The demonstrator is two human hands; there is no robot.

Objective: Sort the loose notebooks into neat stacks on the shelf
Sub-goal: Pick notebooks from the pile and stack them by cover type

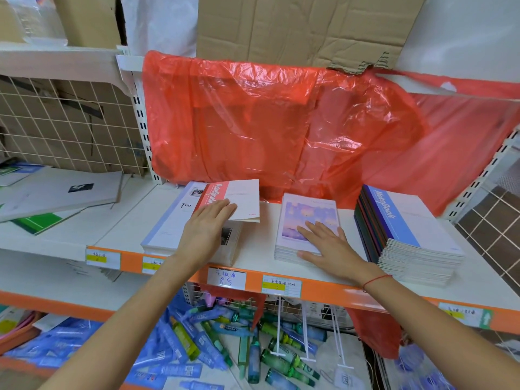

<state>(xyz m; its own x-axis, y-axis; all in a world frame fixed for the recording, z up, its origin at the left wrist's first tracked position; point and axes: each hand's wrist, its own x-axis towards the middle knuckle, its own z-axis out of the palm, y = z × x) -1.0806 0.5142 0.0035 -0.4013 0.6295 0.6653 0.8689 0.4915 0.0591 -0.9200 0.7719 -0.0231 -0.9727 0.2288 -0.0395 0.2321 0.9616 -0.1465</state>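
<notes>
A person's left hand lies flat, fingers spread, on a red-spined notebook atop the white stack at ten o'clock on the shelf. The right hand presses open-palmed on the purple-covered stack at centre. A taller blue-spined stack stands at three o'clock.

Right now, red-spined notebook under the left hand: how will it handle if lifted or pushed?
The red-spined notebook looks thin and soft-covered, so it probably flexes. It lies askew on the white stack, overhanging, so a push likely slides it off. Probably light: the left hand pins it with flat fingers.
</notes>
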